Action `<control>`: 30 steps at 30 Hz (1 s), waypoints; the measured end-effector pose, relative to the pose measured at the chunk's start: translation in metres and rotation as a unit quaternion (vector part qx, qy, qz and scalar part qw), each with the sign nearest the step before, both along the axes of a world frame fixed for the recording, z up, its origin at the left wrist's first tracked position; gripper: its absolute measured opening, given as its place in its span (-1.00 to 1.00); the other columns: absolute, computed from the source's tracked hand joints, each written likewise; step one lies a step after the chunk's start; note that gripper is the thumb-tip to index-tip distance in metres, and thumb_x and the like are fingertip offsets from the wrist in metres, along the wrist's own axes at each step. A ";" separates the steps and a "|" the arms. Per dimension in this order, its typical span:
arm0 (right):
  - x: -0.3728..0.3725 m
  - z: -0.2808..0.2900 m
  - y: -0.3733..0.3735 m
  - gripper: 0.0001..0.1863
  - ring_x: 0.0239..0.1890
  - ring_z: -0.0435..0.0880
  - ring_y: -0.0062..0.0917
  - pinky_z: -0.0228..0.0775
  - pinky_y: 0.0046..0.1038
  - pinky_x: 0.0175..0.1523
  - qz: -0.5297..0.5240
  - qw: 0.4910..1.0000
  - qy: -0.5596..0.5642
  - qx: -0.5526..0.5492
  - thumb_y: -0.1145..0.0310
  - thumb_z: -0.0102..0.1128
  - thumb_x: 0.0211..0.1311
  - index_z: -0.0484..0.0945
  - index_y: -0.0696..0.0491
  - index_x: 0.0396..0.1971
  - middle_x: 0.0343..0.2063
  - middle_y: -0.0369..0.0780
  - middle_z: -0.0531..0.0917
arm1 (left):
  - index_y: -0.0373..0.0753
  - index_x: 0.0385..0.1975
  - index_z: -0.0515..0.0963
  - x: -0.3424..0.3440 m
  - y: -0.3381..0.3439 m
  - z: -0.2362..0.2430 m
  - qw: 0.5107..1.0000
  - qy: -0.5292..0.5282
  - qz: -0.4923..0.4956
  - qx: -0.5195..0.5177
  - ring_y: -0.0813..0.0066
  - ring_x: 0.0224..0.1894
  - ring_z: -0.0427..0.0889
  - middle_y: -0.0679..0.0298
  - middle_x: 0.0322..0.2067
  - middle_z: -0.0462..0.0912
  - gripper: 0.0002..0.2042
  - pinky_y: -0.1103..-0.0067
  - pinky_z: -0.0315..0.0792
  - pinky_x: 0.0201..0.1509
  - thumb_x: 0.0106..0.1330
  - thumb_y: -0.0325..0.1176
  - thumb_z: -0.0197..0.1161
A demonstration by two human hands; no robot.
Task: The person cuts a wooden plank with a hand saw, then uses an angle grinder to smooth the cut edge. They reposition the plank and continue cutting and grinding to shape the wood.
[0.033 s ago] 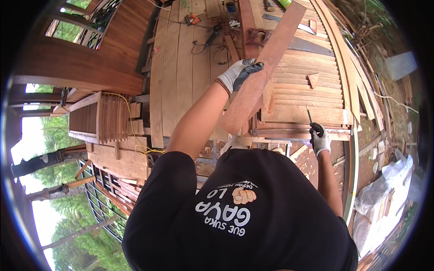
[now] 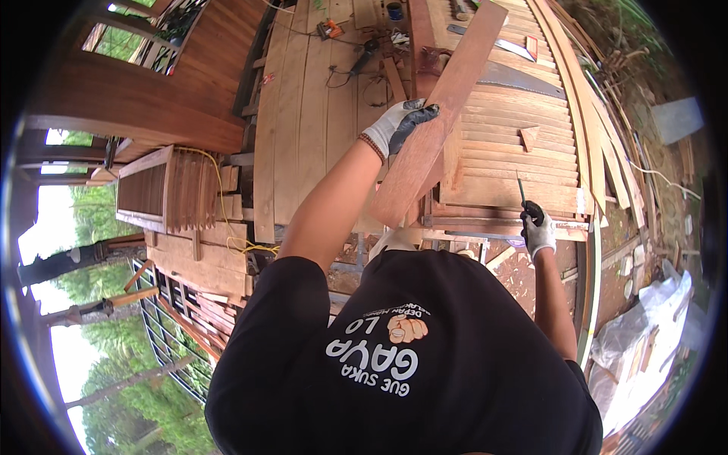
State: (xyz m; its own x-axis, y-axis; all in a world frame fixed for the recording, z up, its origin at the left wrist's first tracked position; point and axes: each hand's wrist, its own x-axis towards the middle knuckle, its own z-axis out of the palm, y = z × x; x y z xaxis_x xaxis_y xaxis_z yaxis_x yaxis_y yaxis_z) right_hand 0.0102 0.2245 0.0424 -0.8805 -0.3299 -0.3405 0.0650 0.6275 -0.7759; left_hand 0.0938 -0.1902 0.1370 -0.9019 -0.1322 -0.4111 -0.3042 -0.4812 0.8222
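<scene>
Two gloved hands are seen in the head view. By the left hand [image 2: 403,126], in a pale glove with black-coated fingers, one long, flat, reddish-brown wooden board [image 2: 455,98] is gripped near mid-length, fingers closed on its left edge; the board is slanted away to the right, above a pale-brown slatted wooden panel [image 2: 500,163]. By the right hand [image 2: 538,230], gloved alike, a thin, dark, pen-like tool [image 2: 522,191] is held in curled fingers, its tip pointed away from the body, well apart from the board. The board is probably best kept from twisting by that mid-length grip, and the tool's tip kept clear of the left fingers; the steel-bladed handsaw [image 2: 523,80], beyond both hands, should not be knocked. Far beyond the left hand, a small, dark-blue, round tin [image 2: 394,11] is seen; its contents cannot be made out. Right of the right hand, crumpled translucent plastic sheeting [image 2: 641,334] is spread; whether anything is wrapped in it cannot be told.
</scene>
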 end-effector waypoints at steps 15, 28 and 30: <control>0.017 -0.064 -0.168 -0.38 -0.17 0.74 -0.38 0.54 -0.34 0.03 -0.060 0.996 0.068 -0.005 0.67 0.03 0.32 0.48 -0.13 0.35 0.00 -0.13 0.74 | -0.12 0.14 0.54 0.102 -0.192 -0.054 0.932 0.088 0.338 0.097 0.34 0.00 0.69 0.30 -0.03 0.67 -0.67 0.35 0.64 0.09 0.42 -0.30 0.33; 0.001 -0.036 -0.280 -0.75 -0.10 0.73 -0.15 0.55 -0.22 0.07 -0.192 0.956 0.213 0.061 0.30 0.24 0.31 0.71 0.03 -0.08 -0.18 -0.07 0.75 | -0.16 0.16 0.50 0.152 -0.320 -0.078 0.953 0.040 0.249 0.168 0.28 0.23 0.57 0.27 0.12 0.62 -0.69 0.33 0.48 0.34 0.45 -0.41 0.29; -0.015 -0.028 -0.304 -0.75 -0.10 0.70 -0.09 0.54 -0.18 0.07 -0.191 0.942 0.258 0.102 0.23 0.25 0.31 0.71 -0.01 -0.10 -0.21 -0.05 0.73 | -0.16 0.16 0.50 0.147 -0.327 -0.081 0.953 0.031 0.252 0.168 0.29 0.21 0.58 0.27 0.12 0.62 -0.69 0.34 0.50 0.32 0.45 -0.43 0.28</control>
State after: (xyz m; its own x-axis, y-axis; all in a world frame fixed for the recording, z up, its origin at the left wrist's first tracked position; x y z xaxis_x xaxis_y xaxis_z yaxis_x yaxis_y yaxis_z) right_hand -0.0045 -0.0797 0.0147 -0.9872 0.0702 0.1429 -0.0364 0.7743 -0.6317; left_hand 0.2406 -0.5174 0.0555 -0.7825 -0.4254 -0.4547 0.0790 -0.7921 0.6052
